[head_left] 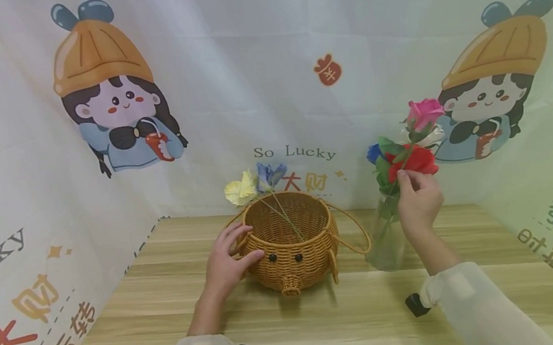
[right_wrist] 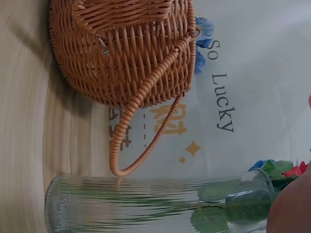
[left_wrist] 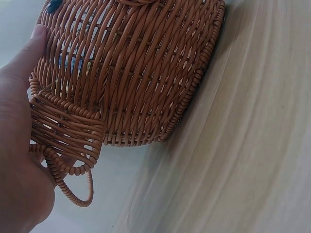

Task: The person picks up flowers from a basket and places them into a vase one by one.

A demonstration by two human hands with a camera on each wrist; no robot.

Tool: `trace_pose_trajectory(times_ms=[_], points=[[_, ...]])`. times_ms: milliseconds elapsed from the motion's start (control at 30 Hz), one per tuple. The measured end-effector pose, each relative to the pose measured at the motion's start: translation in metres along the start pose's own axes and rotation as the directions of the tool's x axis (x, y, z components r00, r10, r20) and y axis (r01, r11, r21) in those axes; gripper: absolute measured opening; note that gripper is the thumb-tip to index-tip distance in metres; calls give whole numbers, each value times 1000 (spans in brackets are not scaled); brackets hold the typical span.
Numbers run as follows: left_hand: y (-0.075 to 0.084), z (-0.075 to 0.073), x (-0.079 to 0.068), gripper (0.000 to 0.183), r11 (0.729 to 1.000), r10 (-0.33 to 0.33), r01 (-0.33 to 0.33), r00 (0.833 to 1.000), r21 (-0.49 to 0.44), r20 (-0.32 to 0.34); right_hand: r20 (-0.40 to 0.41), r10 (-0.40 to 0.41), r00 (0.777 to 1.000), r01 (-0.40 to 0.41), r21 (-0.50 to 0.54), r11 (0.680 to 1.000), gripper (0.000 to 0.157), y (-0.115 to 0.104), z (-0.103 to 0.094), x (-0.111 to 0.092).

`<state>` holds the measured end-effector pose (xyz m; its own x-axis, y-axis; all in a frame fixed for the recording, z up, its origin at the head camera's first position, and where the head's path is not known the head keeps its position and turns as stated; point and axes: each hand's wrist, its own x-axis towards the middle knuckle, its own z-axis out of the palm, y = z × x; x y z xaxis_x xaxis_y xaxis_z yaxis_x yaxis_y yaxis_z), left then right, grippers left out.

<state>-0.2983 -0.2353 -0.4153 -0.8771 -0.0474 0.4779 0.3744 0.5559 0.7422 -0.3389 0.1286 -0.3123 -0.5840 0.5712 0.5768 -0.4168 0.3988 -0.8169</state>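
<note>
A wicker basket [head_left: 292, 269] with a pig-like snout and black eyes stands on the table. My left hand [head_left: 227, 259] holds its left side, thumb on the front and fingers at the rim; the left wrist view partly hides those fingers behind the woven ear [left_wrist: 68, 131]. Yellow [head_left: 240, 188] and blue [head_left: 270, 176] flowers lean out of the basket. My right hand [head_left: 420, 199] pinches the stem of a pink rose [head_left: 424, 115] above a clear glass vase [head_left: 385, 248]. A red flower [head_left: 414, 161] and a blue flower [head_left: 374, 154] are beside the fingers.
The basket's loop handle [head_left: 360, 242] hangs out to the right, close to the vase. A white flower [head_left: 431, 135] shows behind the pink rose. Printed cloth [head_left: 227, 87] surrounds the wood-grain table [head_left: 136, 333] at the back and sides.
</note>
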Motion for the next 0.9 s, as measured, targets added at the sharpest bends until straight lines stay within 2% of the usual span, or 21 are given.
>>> trace_pose_trajectory(times_ms=[567, 900], points=[[1, 0, 1, 61, 1000, -7, 7, 1000, 6, 15, 55, -27, 998, 31, -79, 996, 19, 12, -2, -7], [1, -1, 0, 60, 1000, -16, 16, 1000, -6, 17, 41, -51, 998, 55, -114, 992, 20, 21, -3, -10]])
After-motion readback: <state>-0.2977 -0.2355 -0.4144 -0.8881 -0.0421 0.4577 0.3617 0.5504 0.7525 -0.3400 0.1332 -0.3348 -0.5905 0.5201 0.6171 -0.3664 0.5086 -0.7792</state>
